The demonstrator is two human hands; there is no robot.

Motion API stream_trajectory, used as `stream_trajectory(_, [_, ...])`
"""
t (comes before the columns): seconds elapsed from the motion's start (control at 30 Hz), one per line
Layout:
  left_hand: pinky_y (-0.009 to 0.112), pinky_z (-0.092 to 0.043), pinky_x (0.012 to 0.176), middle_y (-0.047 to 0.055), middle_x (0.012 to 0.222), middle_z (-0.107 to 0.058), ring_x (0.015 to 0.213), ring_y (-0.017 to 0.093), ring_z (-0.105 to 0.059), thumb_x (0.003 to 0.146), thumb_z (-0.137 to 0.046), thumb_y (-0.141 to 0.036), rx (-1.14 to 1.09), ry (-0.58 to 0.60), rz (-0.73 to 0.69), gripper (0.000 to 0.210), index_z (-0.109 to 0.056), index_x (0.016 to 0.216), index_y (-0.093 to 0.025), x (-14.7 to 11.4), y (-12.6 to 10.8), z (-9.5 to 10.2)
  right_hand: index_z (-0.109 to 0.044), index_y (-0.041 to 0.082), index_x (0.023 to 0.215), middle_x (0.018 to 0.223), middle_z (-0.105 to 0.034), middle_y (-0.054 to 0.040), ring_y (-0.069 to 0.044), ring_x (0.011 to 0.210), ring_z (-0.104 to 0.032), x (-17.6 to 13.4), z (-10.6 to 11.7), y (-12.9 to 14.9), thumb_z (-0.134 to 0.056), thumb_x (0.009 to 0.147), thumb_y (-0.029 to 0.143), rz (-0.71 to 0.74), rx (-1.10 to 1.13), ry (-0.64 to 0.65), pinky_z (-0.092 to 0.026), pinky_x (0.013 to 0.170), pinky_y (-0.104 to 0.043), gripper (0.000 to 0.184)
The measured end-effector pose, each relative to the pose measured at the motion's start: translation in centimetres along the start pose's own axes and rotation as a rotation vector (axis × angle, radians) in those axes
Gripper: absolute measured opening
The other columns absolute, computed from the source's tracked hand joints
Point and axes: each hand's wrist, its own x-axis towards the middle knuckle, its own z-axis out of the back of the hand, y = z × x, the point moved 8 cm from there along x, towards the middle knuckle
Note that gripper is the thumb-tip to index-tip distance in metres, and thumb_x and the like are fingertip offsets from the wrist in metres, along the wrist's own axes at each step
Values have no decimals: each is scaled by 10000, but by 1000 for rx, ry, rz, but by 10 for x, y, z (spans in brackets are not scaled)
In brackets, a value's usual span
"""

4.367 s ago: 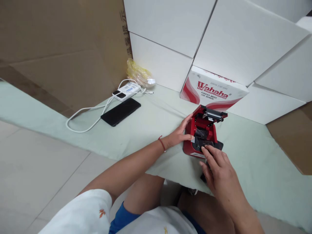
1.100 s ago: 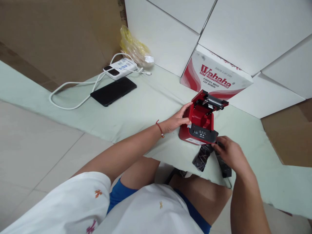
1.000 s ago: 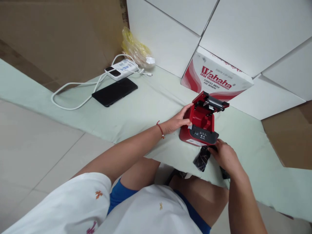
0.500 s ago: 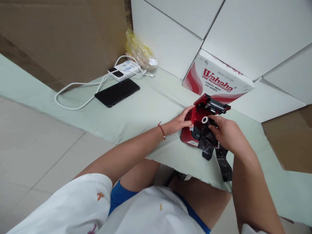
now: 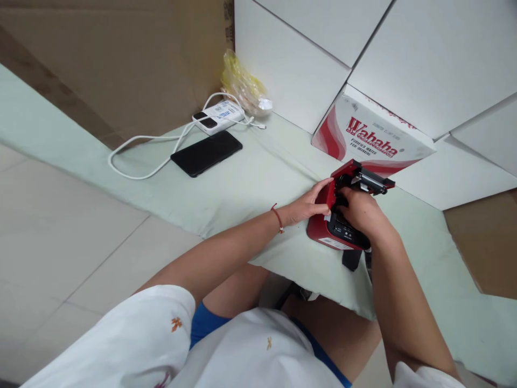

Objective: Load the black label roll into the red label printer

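A small red-and-black printer (image 5: 317, 229) stands on the pale green cloth, its hinged lid (image 5: 374, 180) raised. My left hand (image 5: 309, 208) is closed on the printer's left side, thumb in front and fingers behind by the lid. My right hand (image 5: 363, 213) reaches into the printer's open compartment with its fingers curled. Between these fingertips is the black roll (image 5: 342, 200), mostly hidden by the hand and the compartment wall. A black strap-like piece (image 5: 351, 260) hangs below the printer's front edge.
Behind the printer leans a white-and-red Wahaha carton (image 5: 374, 134). To the left lie a black phone (image 5: 207, 153), a white power bank (image 5: 220, 116) with a white cable (image 5: 133, 176), and a clear plastic bag (image 5: 246, 89). Brown cardboard boxes (image 5: 121, 64) stand at both sides.
My right hand has moved the black roll from in front of the printer down into its compartment. My left hand keeps its hold. The whole view has shifted slightly.
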Motion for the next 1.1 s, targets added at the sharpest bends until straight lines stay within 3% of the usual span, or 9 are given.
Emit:
stream_trajectory(0.1, [508,-447,1171,91,1301,-647,1162,256,-617,737,-722,-241,-9,-3,13,1061,-243,1684,-245,-1,-1,-1,-637,187,1459,1370,-734,-155,-298,1137,-737,-26,8,0,-663,970,238,96,123,-105,-568,971,-409,493])
stream_trajectory(0.23, [517,-428,1208,130,1478,-587,1295,290,-593,733,-732,-246,-15,-2,14,1063,-253,1682,-238,-1,-3,-1,-717,220,1299,1294,-754,-124,-280,1154,-711,-97,19,16,-583,1052,274,340,321,-421,-588,996,-459,287])
stream_trajectory(0.4, [516,-316,1301,144,1632,-509,1517,339,-460,724,-749,-237,18,0,-45,1048,-302,1672,-231,1,-5,1,-550,219,1556,1484,-657,-176,-315,1313,-628,-155,-7,38,-581,1053,186,342,224,-541,-568,1076,-547,505])
stream_trajectory(0.53, [534,-277,1318,108,1704,-440,1569,352,-405,700,-753,-242,-7,1,-48,1009,-379,1636,-294,2,0,3,-393,226,1670,1580,-588,-181,-322,1445,-562,-166,-21,46,-570,1064,185,266,196,-545,-495,1189,-596,633])
stream_trajectory(0.63, [539,-237,1337,114,1704,-437,1592,362,-373,708,-724,-283,-32,-47,-77,864,-500,1542,-250,8,-3,8,-328,249,1701,1620,-562,-165,-323,1482,-542,-167,-26,45,-546,1075,200,217,192,-532,-449,1229,-623,665])
stream_trajectory(0.8, [526,-220,1350,129,1724,-391,1648,313,-309,932,-610,-390,119,-262,-207,654,-439,1544,-233,31,-40,19,-263,290,1732,1678,-510,-142,-317,1538,-500,-168,-30,43,-499,1087,212,197,236,-486,-399,1267,-645,691])
stream_trajectory(0.87, [510,-220,1353,120,1737,-381,1650,293,-324,1001,-565,-415,193,-234,-302,638,-383,1591,-254,40,-63,12,-267,292,1733,1686,-502,-135,-313,1546,-491,-168,-31,42,-486,1088,212,195,253,-475,-393,1271,-650,686])
stream_trajectory(0.93, [490,-238,1349,141,1687,-467,1608,299,-399,1032,-542,-466,303,-170,-324,594,-457,1563,-213,42,-78,1,-274,292,1732,1687,-501,-133,-313,1547,-491,-168,-32,41,-482,1087,215,193,267,-474,-390,1272,-654,683])
stream_trajectory(1.1, [435,-397,1267,146,1459,-689,1404,276,-610,1063,-478,-583,514,-110,-362,553,-700,1340,-158,9,-87,-13,-286,284,1727,1681,-509,-136,-304,1548,-491,-168,-33,40,-500,1072,198,196,287,-493,-382,1279,-644,694])
